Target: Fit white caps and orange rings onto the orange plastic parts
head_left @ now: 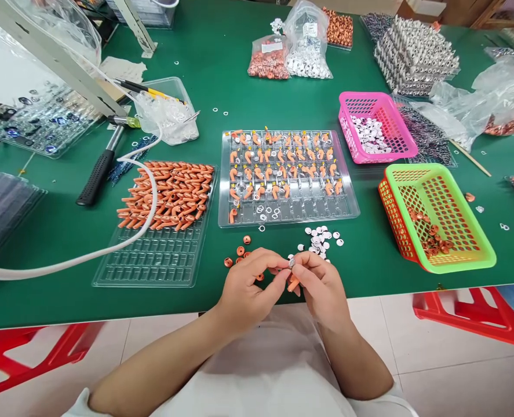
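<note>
At the table's front edge both hands meet over a small orange plastic part (pixel 294 282). My right hand (pixel 321 284) pinches this part, whose lower end shows under the fingers. My left hand (pixel 254 284) is closed at a small silvery round piece (pixel 291 263) on top of it; fingers hide how the two join. Round copper-orange caps (pixel 240 251) lie beside the left hand. Small white discs (pixel 320 240) are scattered just beyond the right hand. Further back, a clear compartment tray (pixel 326 205) holds rows of curved orange parts (pixel 268 155) and several loose white rings (pixel 263 217).
Left stands another clear tray (pixel 144 272) piled with orange tubes (pixel 170 194), a white cable (pixel 155 197) crossing over it. A hammer (pixel 98 174) lies behind. On the right are a pink basket (pixel 347 136) of white pieces and a green basket (pixel 478 231) with copper-orange caps.
</note>
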Action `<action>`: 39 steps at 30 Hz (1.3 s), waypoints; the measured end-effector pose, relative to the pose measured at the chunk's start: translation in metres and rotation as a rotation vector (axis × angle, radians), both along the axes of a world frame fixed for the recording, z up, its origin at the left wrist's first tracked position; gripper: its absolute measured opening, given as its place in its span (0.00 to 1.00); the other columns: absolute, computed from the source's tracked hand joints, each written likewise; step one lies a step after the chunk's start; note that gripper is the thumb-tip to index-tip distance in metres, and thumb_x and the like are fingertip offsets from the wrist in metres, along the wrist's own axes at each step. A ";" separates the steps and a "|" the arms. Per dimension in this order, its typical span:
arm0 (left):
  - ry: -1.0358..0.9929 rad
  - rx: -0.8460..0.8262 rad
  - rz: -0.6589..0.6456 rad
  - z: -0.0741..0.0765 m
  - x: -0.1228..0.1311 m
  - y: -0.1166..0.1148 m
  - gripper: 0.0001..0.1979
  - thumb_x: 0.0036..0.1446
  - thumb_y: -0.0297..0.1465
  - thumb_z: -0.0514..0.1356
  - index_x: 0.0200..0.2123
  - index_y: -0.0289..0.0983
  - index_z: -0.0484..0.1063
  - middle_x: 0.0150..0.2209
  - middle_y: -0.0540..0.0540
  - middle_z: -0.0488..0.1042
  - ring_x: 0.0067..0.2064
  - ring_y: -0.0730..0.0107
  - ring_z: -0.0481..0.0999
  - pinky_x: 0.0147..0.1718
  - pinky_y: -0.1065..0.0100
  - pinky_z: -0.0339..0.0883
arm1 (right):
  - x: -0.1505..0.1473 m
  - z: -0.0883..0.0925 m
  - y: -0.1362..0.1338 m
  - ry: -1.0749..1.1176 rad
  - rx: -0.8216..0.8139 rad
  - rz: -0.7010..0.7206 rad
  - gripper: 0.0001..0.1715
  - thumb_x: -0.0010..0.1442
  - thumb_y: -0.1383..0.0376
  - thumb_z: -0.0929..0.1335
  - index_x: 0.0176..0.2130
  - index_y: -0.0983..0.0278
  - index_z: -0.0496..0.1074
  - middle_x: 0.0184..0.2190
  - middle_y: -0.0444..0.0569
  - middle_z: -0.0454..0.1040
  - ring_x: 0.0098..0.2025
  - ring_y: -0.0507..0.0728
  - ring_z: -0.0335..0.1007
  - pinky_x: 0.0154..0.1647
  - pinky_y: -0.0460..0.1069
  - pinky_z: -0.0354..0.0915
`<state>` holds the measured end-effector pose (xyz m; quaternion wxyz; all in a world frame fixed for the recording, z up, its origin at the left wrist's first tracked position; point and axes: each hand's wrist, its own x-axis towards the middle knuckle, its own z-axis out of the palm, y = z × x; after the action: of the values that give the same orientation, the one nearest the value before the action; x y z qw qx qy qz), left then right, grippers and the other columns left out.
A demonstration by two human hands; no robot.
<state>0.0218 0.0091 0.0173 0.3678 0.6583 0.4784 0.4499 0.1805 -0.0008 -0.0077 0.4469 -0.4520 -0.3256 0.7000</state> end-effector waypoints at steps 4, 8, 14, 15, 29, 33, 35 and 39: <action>0.024 0.041 0.039 -0.001 0.003 0.000 0.06 0.56 0.20 0.61 0.31 0.36 0.74 0.28 0.48 0.77 0.31 0.73 0.76 0.29 0.74 0.70 | -0.006 -0.001 0.000 0.027 -0.013 -0.030 0.11 0.61 0.59 0.72 0.32 0.64 0.72 0.24 0.41 0.70 0.25 0.47 0.65 0.25 0.42 0.61; 0.051 0.098 0.061 -0.004 0.002 0.001 0.06 0.56 0.20 0.60 0.31 0.36 0.73 0.27 0.49 0.76 0.30 0.73 0.74 0.28 0.74 0.69 | -0.009 0.001 0.000 0.085 -0.052 -0.024 0.11 0.60 0.59 0.73 0.31 0.64 0.72 0.23 0.41 0.71 0.24 0.47 0.64 0.24 0.42 0.61; 0.125 0.216 0.025 -0.008 -0.003 -0.002 0.06 0.58 0.21 0.58 0.34 0.37 0.70 0.29 0.48 0.75 0.30 0.71 0.73 0.30 0.69 0.69 | -0.010 0.007 0.002 0.208 -0.190 0.023 0.14 0.55 0.59 0.75 0.28 0.66 0.72 0.18 0.41 0.69 0.19 0.47 0.61 0.20 0.42 0.56; 0.136 0.248 0.005 -0.009 -0.004 -0.003 0.06 0.59 0.21 0.58 0.35 0.37 0.70 0.30 0.47 0.75 0.31 0.70 0.73 0.31 0.68 0.69 | -0.009 0.007 0.002 0.233 -0.213 0.052 0.14 0.55 0.59 0.74 0.27 0.66 0.71 0.18 0.41 0.69 0.19 0.47 0.61 0.19 0.42 0.55; 0.390 0.369 -0.083 -0.001 -0.032 0.023 0.07 0.59 0.20 0.54 0.35 0.37 0.66 0.32 0.45 0.72 0.35 0.65 0.71 0.35 0.64 0.68 | -0.005 0.006 -0.005 0.448 -0.325 0.373 0.14 0.54 0.62 0.75 0.27 0.67 0.70 0.17 0.42 0.67 0.17 0.46 0.57 0.16 0.42 0.49; 0.649 0.390 0.033 0.009 -0.039 0.068 0.06 0.59 0.22 0.53 0.32 0.36 0.67 0.32 0.42 0.73 0.36 0.61 0.72 0.35 0.63 0.68 | -0.004 0.007 -0.009 0.308 -0.215 0.324 0.14 0.55 0.61 0.75 0.27 0.66 0.71 0.19 0.43 0.70 0.19 0.47 0.61 0.19 0.43 0.53; 0.772 0.355 0.046 0.009 -0.038 0.092 0.08 0.59 0.23 0.52 0.31 0.36 0.69 0.30 0.43 0.72 0.35 0.60 0.71 0.35 0.62 0.67 | -0.006 0.005 -0.011 0.252 -0.197 0.340 0.14 0.55 0.59 0.75 0.28 0.66 0.71 0.20 0.43 0.70 0.20 0.48 0.62 0.20 0.43 0.54; 0.953 0.260 -0.052 0.004 -0.034 0.129 0.08 0.56 0.21 0.54 0.33 0.32 0.72 0.33 0.39 0.74 0.38 0.57 0.72 0.36 0.61 0.66 | -0.009 -0.002 -0.015 0.212 -0.190 0.392 0.15 0.55 0.58 0.75 0.29 0.65 0.71 0.21 0.42 0.70 0.21 0.48 0.63 0.20 0.43 0.56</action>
<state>-0.0118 0.1383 0.0214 0.0339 0.8430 0.5167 0.1457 0.1712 -0.0159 -0.0096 0.2898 -0.3443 -0.2911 0.8442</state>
